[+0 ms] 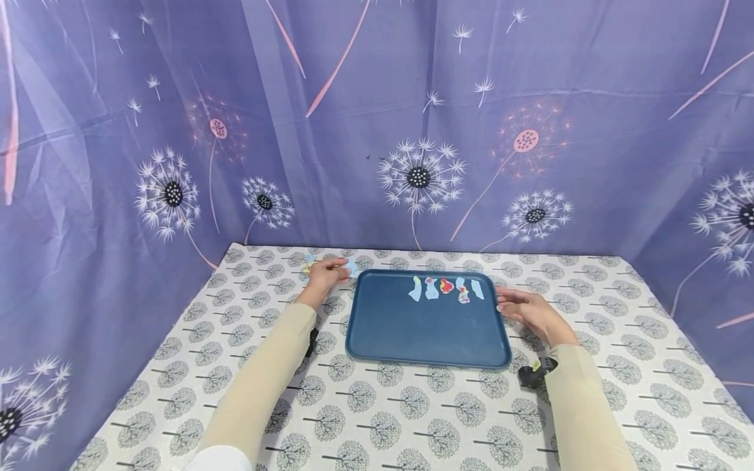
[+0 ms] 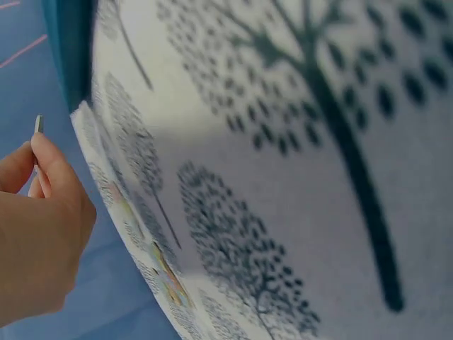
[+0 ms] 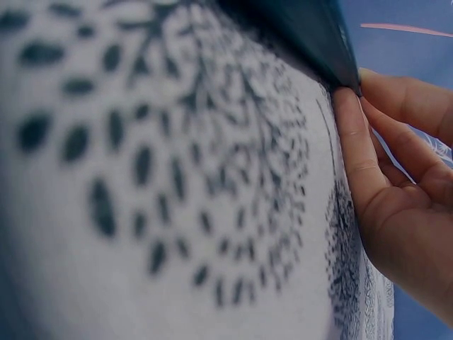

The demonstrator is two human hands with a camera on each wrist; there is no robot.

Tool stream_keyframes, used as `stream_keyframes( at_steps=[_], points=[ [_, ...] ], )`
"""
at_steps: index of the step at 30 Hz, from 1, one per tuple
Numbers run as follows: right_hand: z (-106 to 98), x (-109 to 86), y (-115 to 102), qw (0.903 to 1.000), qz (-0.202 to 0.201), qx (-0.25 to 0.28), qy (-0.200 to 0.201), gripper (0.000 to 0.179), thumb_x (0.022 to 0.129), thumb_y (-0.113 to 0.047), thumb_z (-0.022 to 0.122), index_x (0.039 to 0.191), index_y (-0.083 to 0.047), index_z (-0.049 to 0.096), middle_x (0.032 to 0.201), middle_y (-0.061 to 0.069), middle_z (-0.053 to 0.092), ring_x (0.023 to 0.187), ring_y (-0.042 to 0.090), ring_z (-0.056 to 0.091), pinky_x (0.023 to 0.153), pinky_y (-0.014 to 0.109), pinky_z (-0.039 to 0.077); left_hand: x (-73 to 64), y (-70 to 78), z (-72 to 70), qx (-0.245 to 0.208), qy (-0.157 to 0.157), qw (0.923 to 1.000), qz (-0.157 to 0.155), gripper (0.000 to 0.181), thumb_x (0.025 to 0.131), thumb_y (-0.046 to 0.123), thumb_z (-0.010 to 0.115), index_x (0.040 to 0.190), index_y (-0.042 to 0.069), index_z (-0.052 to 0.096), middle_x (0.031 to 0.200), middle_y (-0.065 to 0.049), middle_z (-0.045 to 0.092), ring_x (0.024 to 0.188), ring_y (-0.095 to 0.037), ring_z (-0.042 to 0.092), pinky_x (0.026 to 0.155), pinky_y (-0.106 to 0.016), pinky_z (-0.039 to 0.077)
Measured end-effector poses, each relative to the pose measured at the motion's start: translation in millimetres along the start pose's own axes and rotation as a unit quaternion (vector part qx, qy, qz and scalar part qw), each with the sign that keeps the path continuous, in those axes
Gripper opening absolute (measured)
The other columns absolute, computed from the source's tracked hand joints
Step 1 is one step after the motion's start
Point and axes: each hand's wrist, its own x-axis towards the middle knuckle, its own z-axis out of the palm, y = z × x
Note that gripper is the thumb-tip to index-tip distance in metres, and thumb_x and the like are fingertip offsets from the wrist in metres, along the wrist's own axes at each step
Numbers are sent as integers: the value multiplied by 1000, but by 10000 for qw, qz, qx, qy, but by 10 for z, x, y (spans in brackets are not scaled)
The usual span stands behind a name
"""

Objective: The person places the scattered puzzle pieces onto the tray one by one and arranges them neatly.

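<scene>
My left hand (image 1: pixel 326 278) is just beyond the tray's upper left corner, pinching a small light blue puzzle-like piece (image 1: pixel 351 267) between thumb and fingertips. In the left wrist view the piece (image 2: pixel 39 125) shows edge-on as a thin sliver. A dark blue rectangular tray (image 1: pixel 424 333) lies flat on the table. Along its upper right part sit several flat irregular pieces, including a red and yellow one (image 1: pixel 446 286) and a plain light blue one (image 1: pixel 477 289). My right hand (image 1: pixel 533 314) rests its fairly straight fingertips against the tray's right rim; the right wrist view shows thumb and forefinger at that edge (image 3: pixel 340 67).
More light blue and yellow pieces (image 1: pixel 308 263) lie on the table behind the left hand, partly hidden. The table wears a white cloth (image 1: pixel 377 418) printed with grey trees. A purple dandelion-patterned curtain (image 1: pixel 353 163) hangs at the back and sides.
</scene>
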Motion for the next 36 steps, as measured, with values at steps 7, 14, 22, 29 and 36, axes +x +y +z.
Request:
stream_keyframes(
  at_steps=[7,14,22,29,36],
  points=[
    [-8,5,3,10000,-2,9,-30,65,93,-5,59,149,0,27,147,27,32,112,10,54,109,34,41,-84,34,97,-334,-512,9980,-162,42,87,-12,62,128,-7,55,94,-12,60,94,-29,65,92,-33,56],
    [-11,14,21,10000,-34,15,11,65,92,-3,59,148,2,28,143,28,37,102,1,55,98,22,49,-149,39,259,-540,-844,9940,-448,42,87,-13,61,128,-4,58,95,-13,58,87,-22,67,83,-26,59],
    [-4,-6,23,9998,-150,138,-75,64,91,0,59,147,8,27,140,32,37,99,2,57,96,20,50,-201,51,475,-409,-1005,9934,-383,40,86,-11,63,125,-2,62,92,-12,64,85,-28,68,81,-31,60],
    [-2,7,25,9998,-148,155,-35,64,91,1,57,147,7,28,141,31,37,100,2,56,96,20,50,-204,57,650,-326,-947,9938,-478,39,84,-12,65,121,-1,65,98,-17,66,95,-35,67,78,-31,61],
    [-16,14,33,9998,-156,123,-67,65,89,2,56,147,7,27,141,31,36,101,3,56,97,20,49,-195,103,795,-240,-776,9942,-699,39,82,-15,65,120,-4,65,99,-20,67,64,-14,64,78,-33,61]
  ],
)
